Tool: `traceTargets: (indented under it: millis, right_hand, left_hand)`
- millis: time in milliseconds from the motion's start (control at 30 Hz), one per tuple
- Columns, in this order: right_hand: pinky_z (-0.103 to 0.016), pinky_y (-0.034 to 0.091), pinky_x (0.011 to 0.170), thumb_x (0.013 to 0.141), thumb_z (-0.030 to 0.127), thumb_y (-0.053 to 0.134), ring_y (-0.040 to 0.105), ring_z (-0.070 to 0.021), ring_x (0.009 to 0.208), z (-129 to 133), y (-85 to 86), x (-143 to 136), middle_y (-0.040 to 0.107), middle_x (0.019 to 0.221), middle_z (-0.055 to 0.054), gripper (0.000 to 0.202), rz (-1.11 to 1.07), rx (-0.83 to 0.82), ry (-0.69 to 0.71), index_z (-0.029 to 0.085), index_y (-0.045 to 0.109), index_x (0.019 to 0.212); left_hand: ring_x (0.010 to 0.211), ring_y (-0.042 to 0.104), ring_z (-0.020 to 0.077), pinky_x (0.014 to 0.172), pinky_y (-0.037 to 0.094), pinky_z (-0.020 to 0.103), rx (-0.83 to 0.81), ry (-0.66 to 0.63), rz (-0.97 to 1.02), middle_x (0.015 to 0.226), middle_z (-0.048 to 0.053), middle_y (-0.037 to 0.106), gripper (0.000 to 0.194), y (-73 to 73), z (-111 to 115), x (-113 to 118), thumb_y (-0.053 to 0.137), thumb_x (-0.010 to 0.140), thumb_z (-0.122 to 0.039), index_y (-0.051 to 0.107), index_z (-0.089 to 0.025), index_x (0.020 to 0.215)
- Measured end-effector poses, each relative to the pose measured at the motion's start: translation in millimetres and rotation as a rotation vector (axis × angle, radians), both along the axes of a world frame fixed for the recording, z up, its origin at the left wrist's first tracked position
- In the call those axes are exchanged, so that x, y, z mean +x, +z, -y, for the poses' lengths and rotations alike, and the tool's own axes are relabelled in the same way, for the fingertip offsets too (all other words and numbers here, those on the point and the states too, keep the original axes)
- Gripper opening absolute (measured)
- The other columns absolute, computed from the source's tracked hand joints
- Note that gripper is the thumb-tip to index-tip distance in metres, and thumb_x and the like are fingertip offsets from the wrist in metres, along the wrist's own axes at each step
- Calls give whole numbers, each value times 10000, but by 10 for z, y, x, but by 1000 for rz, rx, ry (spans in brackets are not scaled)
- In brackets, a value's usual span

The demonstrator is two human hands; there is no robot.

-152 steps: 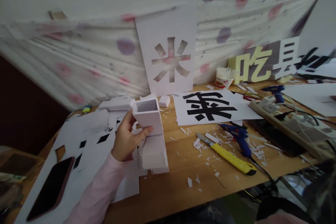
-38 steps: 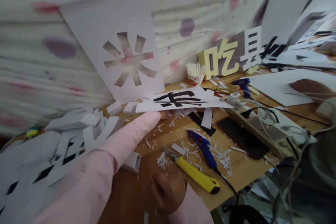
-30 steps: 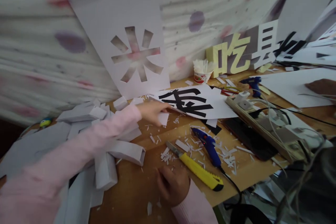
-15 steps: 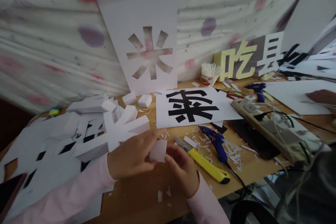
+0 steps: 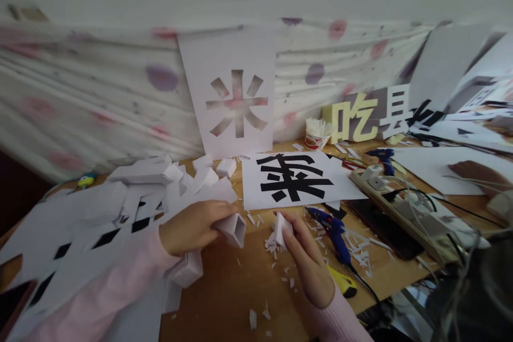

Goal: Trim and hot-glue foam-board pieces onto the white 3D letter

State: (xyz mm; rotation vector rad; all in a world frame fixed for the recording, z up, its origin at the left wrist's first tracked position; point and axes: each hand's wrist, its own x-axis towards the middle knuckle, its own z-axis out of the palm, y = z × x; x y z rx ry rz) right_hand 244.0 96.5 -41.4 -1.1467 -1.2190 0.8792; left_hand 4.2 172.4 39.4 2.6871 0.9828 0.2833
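My left hand [image 5: 196, 227] is closed around one arm of a white foam-board 3D character [image 5: 233, 231], whose hollow end faces me. More of that character's white arms show behind and below the hand. Between the thumb and fingers of my right hand [image 5: 310, 262] is a small white foam-board piece [image 5: 281, 231], held apart from the character and above some white scraps. A yellow utility knife [image 5: 342, 282] lies partly hidden behind my right hand. Just beyond that hand is a blue hot glue gun [image 5: 334, 232] with its cord running toward the table's front edge.
A sheet with a black character [image 5: 296, 179] lies at the middle back; a board with a cut-out character [image 5: 256, 141] leans behind. A power strip [image 5: 395, 214], a dark phone [image 5: 372, 224] and cords occupy the right. Farther right is another person's hand [image 5: 475, 175]. White sheets [image 5: 132, 283] cover the left.
My left hand has let go of the small piece and grasped the 3D character, which has tilted and shifted toward me. My right hand, keeping the piece, has moved right. The view has tilted up.
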Motion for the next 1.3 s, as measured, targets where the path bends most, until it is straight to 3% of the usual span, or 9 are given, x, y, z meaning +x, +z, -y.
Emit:
traceTargets:
  millis: [167,267,367,500,600,767,967,1133,1300]
  right_hand:
    - [-340,560,860,917,545,579,652,-256,1072,-25,733,-141,665,1211,-68,474,188,389,147,341,553,1343]
    - [-346,575,817,902,628,531,657,-263,1001,-11,1055,-244,648,1107,-95,555,318,552,143,320,532,1363]
    - [-405,572,842,850,654,581,635,-306,1037,25,1200,-344,621,1119,-136,576,470,658,76,274,604,1283]
    - [-468,541,951,823,623,645,613,-333,1151,82,1228,-411,617,1247,-140,602,559,660,205,276,598,1313]
    - [-461,540,985,822,601,662,608,-322,1195,134,1233,-449,621,1303,-122,627,512,628,302,296,569,1362]
    - [-455,569,953,847,529,687,631,-325,1183,218,1233,-535,623,1336,-104,578,414,607,273,325,569,1375]
    - [-418,599,893,804,510,745,665,-311,1132,241,1183,-592,665,1268,-103,590,312,501,266,318,543,1325]
    - [-428,569,948,787,400,794,629,-304,1192,226,1113,-619,628,1311,-91,491,169,403,364,315,501,1172]
    - [-487,444,1108,796,293,791,492,-313,1345,216,986,-531,514,1449,-86,660,180,406,410,335,453,1360]
  left_hand:
    - [952,712,178,820,554,262,161,56,329,1068,-13,750,266,692,288,-62,716,841,-330,649,-277,1092]
    - [935,726,168,825,577,237,338,74,494,1067,-10,755,383,692,457,-29,732,821,-418,622,-296,1168]
    - [887,736,160,789,600,227,458,134,599,1066,-5,757,373,469,588,8,692,858,-412,604,-307,1205]
    - [943,738,179,822,612,249,581,158,686,1092,3,757,373,234,730,25,610,912,-407,573,-315,1272]
    - [950,734,170,832,609,238,564,155,694,1082,-6,754,393,235,798,35,589,928,-390,539,-335,1314]
    - [926,732,169,757,613,227,499,128,691,1082,21,741,445,301,857,54,487,965,-473,469,-348,1392]
    - [1000,712,220,815,615,308,384,252,795,1136,56,722,503,82,846,-12,534,907,-573,493,-306,1332]
    - [1223,581,201,953,539,318,372,-12,762,1355,71,564,478,36,794,-105,538,955,-219,432,-332,1407]
    - [1234,539,176,962,504,297,266,-79,791,1340,61,534,522,150,763,-134,535,932,-83,447,-338,1380]
